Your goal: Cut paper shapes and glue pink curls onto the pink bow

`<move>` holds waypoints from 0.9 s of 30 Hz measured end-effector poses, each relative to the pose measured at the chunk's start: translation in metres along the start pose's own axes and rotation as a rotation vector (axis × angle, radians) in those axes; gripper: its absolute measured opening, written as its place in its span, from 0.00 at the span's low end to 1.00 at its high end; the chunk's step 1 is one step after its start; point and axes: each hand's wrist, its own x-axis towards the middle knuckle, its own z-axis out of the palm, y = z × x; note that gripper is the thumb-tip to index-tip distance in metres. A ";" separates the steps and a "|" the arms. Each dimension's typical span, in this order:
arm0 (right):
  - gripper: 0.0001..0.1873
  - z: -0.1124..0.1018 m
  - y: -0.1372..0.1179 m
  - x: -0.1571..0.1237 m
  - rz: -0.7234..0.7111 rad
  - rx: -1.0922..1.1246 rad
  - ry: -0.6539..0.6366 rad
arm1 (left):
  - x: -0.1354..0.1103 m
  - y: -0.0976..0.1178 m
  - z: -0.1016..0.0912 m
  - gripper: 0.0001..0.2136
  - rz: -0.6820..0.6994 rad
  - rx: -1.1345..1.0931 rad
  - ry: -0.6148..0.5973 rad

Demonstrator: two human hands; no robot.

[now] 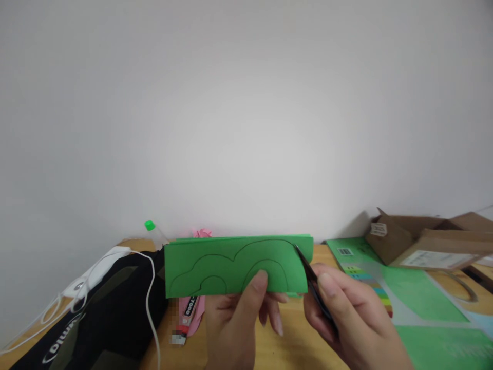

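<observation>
A folded strip of green paper (208, 264) is held up in front of me, with curved cloud-like outlines drawn on it in dark line. My left hand (239, 318) grips its lower edge, thumb on the front and fingers behind. In my right hand (346, 313) is a pair of dark scissors (314, 285). Their blades are at the right part of the paper, along a cut that rises from the lower edge to the drawn curve. The piece to the right of the cut still hangs on at the top. My right fingers partly cover the scissor handles.
A wooden table (292, 344) stands against a pale wall. On the left lie black cloth (115, 303), a white cable (150, 288) and a glue tube (185, 321) by pink paper (198, 313). To the right are an open cardboard box (416, 244) and green paper packs (416, 295).
</observation>
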 end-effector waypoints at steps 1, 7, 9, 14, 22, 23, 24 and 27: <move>0.31 0.000 0.000 0.000 -0.001 -0.001 -0.003 | 0.000 0.000 -0.001 0.18 0.001 0.005 -0.006; 0.32 -0.001 0.001 -0.001 0.008 -0.003 -0.008 | -0.001 -0.003 -0.003 0.19 0.013 0.051 -0.009; 0.32 -0.001 0.002 -0.001 0.013 -0.006 0.004 | -0.001 -0.003 -0.003 0.18 0.005 0.044 0.022; 0.32 -0.002 0.003 -0.001 0.018 -0.025 -0.002 | -0.001 0.000 0.001 0.18 0.004 0.024 -0.010; 0.32 0.000 0.001 -0.001 0.014 -0.047 0.018 | -0.003 -0.001 0.001 0.18 0.009 0.023 -0.002; 0.32 0.000 0.001 -0.001 0.010 -0.044 0.017 | -0.002 -0.003 -0.002 0.18 0.017 0.026 -0.034; 0.32 0.000 0.001 -0.001 0.005 -0.043 0.016 | -0.002 -0.004 -0.004 0.18 0.019 0.032 -0.056; 0.32 0.000 0.001 -0.001 -0.006 -0.046 0.017 | 0.000 -0.007 -0.007 0.18 0.023 0.035 -0.044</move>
